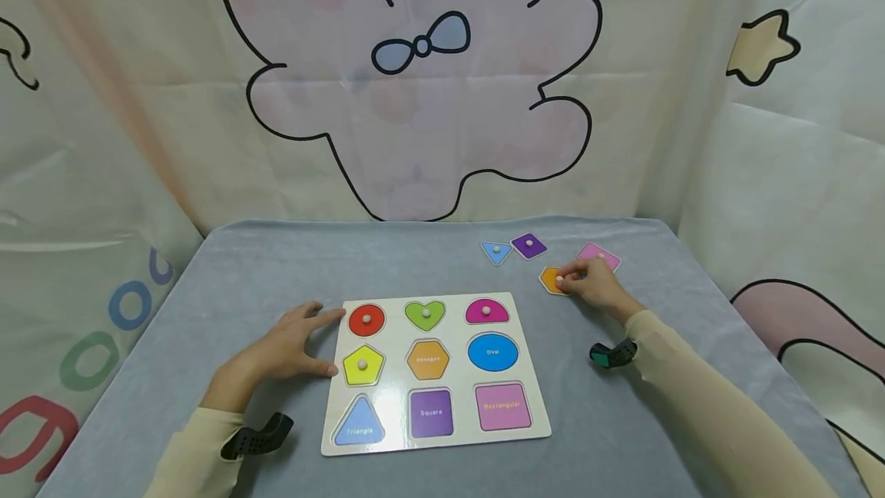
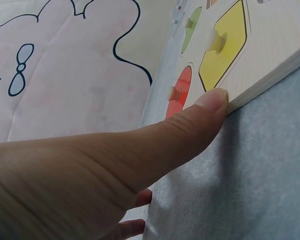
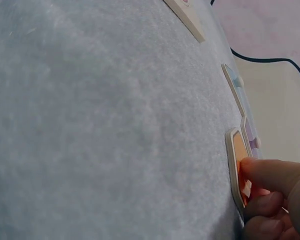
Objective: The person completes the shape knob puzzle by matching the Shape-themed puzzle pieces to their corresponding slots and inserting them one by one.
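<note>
A wooden shape puzzle board (image 1: 394, 433) lies on the cloth. My left hand (image 1: 293, 344) touches its left edge with thumb and forefinger, fingers fairly straight. In the left wrist view the thumb (image 2: 190, 125) rests at the board's edge by the yellow pentagon (image 2: 227, 42). To the right of the board, my right hand (image 1: 594, 283) pinches the knob of an orange hexagon piece (image 1: 549, 280). In the right wrist view the hexagon piece (image 3: 235, 150) is at the fingertips, its knob hidden. Red circle (image 1: 366, 320), green heart (image 1: 425, 316) and magenta semicircle (image 1: 477, 317) pieces sit in the board.
Beyond the right hand lie a blue triangle piece (image 1: 495, 255), a purple square piece (image 1: 528, 246) and a pink rectangle piece (image 1: 593, 250), partly covered by the hand. Labelled recesses show on the board, such as Oval (image 1: 492, 363). Grey-blue cloth (image 1: 276, 267) covers the table; a printed curtain (image 1: 415, 114) hangs behind.
</note>
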The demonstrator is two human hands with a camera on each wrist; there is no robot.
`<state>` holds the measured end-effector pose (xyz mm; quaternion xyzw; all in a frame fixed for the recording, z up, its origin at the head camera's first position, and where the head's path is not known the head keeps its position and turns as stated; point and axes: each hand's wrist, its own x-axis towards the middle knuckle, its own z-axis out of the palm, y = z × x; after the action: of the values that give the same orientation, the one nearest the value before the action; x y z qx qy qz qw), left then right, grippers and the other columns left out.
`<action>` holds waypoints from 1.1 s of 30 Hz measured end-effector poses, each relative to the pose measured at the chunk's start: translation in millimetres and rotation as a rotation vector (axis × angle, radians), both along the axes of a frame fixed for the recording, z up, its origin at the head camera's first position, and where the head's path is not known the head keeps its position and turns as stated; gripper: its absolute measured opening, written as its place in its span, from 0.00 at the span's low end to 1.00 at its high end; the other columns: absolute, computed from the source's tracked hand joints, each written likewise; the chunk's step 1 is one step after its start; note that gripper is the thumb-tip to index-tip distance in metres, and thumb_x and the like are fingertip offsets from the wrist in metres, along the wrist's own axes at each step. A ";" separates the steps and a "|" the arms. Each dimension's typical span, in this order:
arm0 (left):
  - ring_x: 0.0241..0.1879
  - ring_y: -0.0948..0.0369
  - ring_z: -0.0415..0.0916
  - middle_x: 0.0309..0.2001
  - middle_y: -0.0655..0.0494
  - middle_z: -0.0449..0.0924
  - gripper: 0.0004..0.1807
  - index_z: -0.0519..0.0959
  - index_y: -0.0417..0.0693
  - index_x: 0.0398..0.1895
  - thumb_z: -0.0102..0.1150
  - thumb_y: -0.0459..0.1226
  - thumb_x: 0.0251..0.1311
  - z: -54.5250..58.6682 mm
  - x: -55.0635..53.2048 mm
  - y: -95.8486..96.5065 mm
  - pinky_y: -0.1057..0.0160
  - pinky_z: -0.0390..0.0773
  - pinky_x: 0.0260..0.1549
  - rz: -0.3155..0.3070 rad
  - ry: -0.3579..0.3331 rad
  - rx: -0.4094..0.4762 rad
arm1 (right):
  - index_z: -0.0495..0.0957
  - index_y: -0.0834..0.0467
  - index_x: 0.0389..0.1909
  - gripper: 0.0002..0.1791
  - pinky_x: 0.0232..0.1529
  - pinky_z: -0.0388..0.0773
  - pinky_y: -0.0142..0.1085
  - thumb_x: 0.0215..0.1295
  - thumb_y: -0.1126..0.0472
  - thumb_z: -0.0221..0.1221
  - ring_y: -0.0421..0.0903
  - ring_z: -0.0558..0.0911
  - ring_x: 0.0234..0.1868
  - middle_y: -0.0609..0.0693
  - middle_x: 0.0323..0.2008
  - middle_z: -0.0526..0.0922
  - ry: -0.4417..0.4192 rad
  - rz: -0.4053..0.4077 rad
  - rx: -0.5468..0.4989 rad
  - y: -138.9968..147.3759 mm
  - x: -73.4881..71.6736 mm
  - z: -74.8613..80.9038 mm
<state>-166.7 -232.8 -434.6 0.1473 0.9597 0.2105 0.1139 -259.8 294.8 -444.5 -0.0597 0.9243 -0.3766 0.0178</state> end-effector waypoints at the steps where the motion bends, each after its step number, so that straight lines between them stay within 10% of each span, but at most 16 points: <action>1: 0.72 0.29 0.55 0.74 0.30 0.58 0.54 0.67 0.54 0.74 0.80 0.56 0.41 -0.2 0.4 0.3 0.25 0.62 0.64 0.005 -0.006 0.000 | 0.83 0.73 0.46 0.14 0.31 0.72 0.28 0.68 0.64 0.64 0.45 0.74 0.35 0.57 0.31 0.82 -0.001 0.001 0.002 0.0 0.6 0.1; 33: 0.72 0.30 0.54 0.74 0.32 0.58 0.55 0.66 0.56 0.75 0.80 0.56 0.40 -1.4 -0.1 2.0 0.25 0.63 0.64 0.029 -0.017 -0.028 | 0.85 0.67 0.46 0.13 0.32 0.75 0.28 0.69 0.61 0.64 0.49 0.75 0.41 0.57 0.36 0.82 -0.002 0.052 -0.005 -17.0 9.6 15.4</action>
<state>-166.7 -230.9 -436.0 0.1299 0.9637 0.1997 0.1208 -250.2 277.8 -429.1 -0.0832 0.9216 -0.3782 0.0281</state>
